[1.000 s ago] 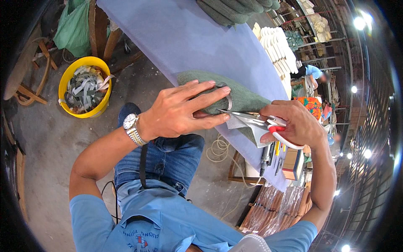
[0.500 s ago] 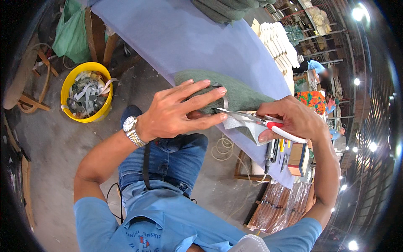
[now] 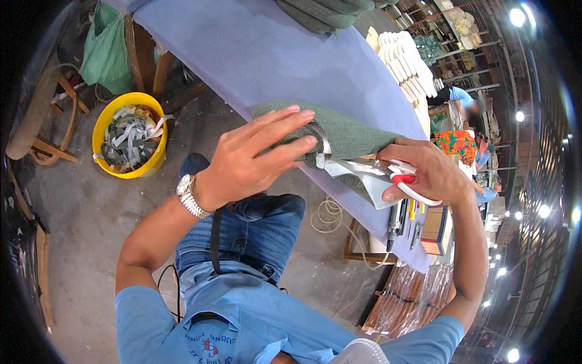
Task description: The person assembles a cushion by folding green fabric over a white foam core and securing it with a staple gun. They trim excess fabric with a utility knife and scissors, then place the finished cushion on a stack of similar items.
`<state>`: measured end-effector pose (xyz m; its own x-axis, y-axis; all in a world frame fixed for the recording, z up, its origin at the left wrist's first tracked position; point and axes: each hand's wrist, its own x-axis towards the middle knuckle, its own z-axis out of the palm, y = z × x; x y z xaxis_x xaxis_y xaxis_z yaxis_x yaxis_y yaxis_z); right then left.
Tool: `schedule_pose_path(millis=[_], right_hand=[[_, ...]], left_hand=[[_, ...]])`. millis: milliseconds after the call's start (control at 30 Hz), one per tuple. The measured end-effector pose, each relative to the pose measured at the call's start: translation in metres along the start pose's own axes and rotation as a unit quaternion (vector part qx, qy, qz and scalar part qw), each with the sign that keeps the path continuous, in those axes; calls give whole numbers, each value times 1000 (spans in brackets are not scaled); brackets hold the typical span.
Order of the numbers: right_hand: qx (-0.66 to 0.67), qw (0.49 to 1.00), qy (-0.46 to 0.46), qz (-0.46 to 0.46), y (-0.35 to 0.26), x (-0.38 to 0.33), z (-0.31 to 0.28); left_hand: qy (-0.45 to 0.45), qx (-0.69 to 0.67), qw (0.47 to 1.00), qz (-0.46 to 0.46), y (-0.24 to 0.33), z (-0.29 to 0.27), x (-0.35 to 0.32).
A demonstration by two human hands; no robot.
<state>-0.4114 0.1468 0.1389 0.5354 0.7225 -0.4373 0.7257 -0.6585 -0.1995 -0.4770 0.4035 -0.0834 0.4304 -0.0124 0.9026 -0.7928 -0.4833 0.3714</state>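
Observation:
A padded piece covered in dark green fabric (image 3: 354,132) rests at the near edge of the blue-covered table. My left hand (image 3: 251,155) lies over its left end, fingers long and slightly bent, gripping it; the thumb is hidden. Beside those fingertips a narrow pale strip (image 3: 325,145) curves across the green cover. My right hand (image 3: 433,170) holds scissors with red and white handles (image 3: 405,181) at the piece's right end; their blades are mostly hidden. A loose flap of fabric with a whitish backing (image 3: 367,182) hangs below the piece, its right corner near my right thumb.
A yellow bucket of fabric scraps (image 3: 162,151) stands on the floor at left, below a green sack (image 3: 106,51). More green padded pieces (image 3: 324,15) lie at the table's far end. Hand tools (image 3: 397,221) and a box (image 3: 435,230) sit at right. Another person (image 3: 461,100) works beyond.
The scissors have drawn back to the right, away from my left fingers. My left fingers have come closer together, and the pale flap shows more openly.

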Motion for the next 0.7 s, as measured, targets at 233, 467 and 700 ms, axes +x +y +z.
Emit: schedule_pose_path(millis=[233,467,700], right_hand=[[7,999,32,-4,11,2,2],[45,999,1,25,22,1,-20],[40,999,-9,4,13,8,-22]], left_hand=[[-35,-47,998,-5,4,2,19],[-48,-346,896,-273,-1,1,38],[-70,-445,821,-351,-5,-2,45]])
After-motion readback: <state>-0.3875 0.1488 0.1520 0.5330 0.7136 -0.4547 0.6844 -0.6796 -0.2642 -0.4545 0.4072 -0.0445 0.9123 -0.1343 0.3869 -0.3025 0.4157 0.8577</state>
